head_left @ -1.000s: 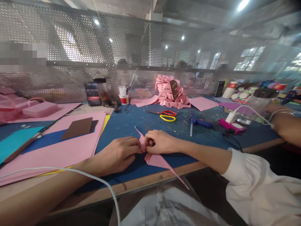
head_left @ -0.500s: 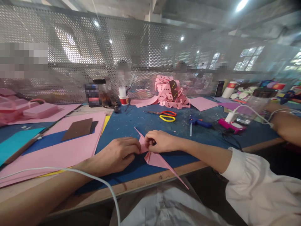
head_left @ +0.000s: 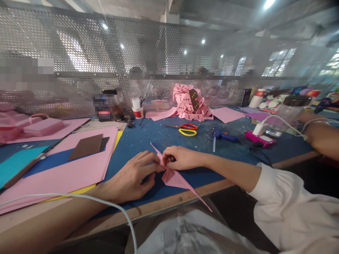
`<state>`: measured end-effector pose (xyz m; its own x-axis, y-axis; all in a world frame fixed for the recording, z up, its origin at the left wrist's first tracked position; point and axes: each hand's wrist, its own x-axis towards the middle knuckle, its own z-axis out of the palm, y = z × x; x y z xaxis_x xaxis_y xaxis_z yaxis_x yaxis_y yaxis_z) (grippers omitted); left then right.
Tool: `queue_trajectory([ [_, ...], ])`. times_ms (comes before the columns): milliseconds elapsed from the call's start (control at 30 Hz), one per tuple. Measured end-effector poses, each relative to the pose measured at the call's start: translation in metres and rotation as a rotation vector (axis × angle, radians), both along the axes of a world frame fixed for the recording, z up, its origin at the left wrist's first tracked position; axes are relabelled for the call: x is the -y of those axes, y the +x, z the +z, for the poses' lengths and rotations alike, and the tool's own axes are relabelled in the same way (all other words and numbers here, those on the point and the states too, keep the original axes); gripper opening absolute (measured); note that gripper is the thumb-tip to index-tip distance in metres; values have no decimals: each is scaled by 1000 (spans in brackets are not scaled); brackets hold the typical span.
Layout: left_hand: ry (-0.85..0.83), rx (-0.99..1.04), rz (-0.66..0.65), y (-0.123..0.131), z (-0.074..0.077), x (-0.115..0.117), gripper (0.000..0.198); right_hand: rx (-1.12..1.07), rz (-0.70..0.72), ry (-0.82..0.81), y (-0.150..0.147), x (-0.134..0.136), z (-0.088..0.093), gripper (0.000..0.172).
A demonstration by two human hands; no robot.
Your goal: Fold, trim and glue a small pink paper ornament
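Observation:
A folded piece of pink paper (head_left: 175, 179) lies at the front edge of the blue work surface, its long narrow point hanging past the edge. My right hand (head_left: 180, 158) is closed on the middle of the paper, thumb and fingers pinching a fold. From the other side my left hand (head_left: 139, 174) pinches the paper close to the right fingertips. Both hands cover the part between them. Beyond the hands lie scissors (head_left: 188, 129) with red and yellow handles and a blue glue gun (head_left: 225, 136) with a glue stick.
Pink sheets (head_left: 79, 176) with a brown piece (head_left: 87, 147) lie at left. A crumpled pink paper pile (head_left: 185, 102) stands at the back, near a paper cup (head_left: 138, 112). A magenta power strip (head_left: 261, 139) and another person's arm (head_left: 324, 135) are at right. A white cable (head_left: 116, 205) crosses my left forearm.
My left hand has moved slightly right, its fingers now at the fold beside my right fingertips. The right hand keeps its hold, and the paper has barely shifted.

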<state>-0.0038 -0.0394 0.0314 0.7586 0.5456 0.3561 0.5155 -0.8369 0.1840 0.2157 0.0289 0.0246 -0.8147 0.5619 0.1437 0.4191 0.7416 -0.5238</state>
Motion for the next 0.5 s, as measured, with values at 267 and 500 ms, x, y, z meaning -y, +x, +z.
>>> queue_trajectory([
  [267, -2, -63, -24, -2, -3, -2, 33, 1, -10, -19, 1, 2, 2, 14],
  [500, 152, -133, -89, -3, -4, -2, 27, 6, -1, -16, 0, 2, 3, 12],
])
